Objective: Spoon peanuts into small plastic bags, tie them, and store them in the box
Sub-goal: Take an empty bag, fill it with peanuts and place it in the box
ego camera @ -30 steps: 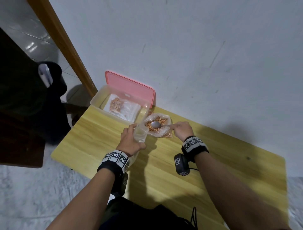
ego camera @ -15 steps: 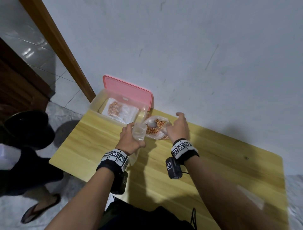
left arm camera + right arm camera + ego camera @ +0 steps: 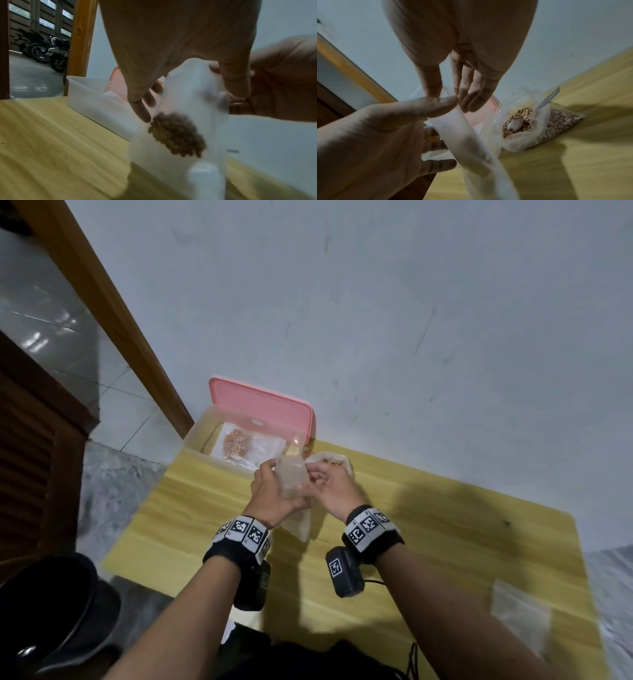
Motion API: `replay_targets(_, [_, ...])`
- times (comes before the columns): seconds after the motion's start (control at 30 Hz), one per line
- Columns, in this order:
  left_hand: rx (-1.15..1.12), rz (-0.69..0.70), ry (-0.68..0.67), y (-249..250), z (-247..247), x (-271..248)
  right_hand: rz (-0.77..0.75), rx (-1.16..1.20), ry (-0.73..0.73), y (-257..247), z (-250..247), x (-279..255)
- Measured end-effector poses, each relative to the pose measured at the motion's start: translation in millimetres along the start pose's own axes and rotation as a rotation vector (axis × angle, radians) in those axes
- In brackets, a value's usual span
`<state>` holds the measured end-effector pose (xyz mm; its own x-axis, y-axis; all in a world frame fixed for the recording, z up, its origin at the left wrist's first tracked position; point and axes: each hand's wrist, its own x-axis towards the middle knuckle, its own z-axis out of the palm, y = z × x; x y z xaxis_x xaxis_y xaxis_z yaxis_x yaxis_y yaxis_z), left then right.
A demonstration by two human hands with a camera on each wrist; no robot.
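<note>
My left hand [image 3: 274, 491] holds a small clear plastic bag [image 3: 291, 477] upright above the wooden table [image 3: 445, 525], thumb pinching its top. A clump of peanuts [image 3: 178, 136] sits low in the small bag [image 3: 193, 94]. My right hand [image 3: 325, 484] has come to the bag's mouth, and its thumb and fingers pinch the rim [image 3: 447, 93]. The spoon [image 3: 518, 121] lies loose in the large open bag of peanuts [image 3: 522, 138] behind my hands. The clear storage box [image 3: 202, 446] stands at the table's far left corner, with one filled bag [image 3: 239, 441] inside.
The box's pink lid [image 3: 260, 412] leans against the grey wall. Empty flat bags [image 3: 520, 614] lie near the table's right front. A wooden door frame [image 3: 120, 320] rises at the left. A dark object [image 3: 51, 611] sits on the floor at lower left.
My right hand let go of the spoon, leaving it in the large bag, and moved left to the small bag's mouth. My left hand kept hold of the small bag.
</note>
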<state>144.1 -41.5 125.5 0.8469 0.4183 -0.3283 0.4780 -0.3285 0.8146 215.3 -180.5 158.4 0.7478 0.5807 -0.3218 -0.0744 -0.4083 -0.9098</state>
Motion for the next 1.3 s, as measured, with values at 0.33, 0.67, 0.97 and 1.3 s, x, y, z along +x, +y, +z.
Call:
replay_targets(0.33, [-0.443,0.117,-0.062,-0.5,-68.4,23.4,0.037,0.215,0.206,-19.9,2.5,21.6])
replay_targets(0.67, [-0.472,0.172,-0.119,-7.0,-111.0,49.5,-0.035,0.299,0.228,-45.7,42.2,41.4])
replay_targets(0.97, [-0.555,0.159,-0.120,-19.1,-138.1,66.6,-0.043,0.361,0.291,-62.4,74.6,68.2])
replay_targets(1.3, [-0.619,0.109,-0.269,-4.2,-145.9,72.1,-0.034,0.408,0.292,-50.8,85.7,77.9])
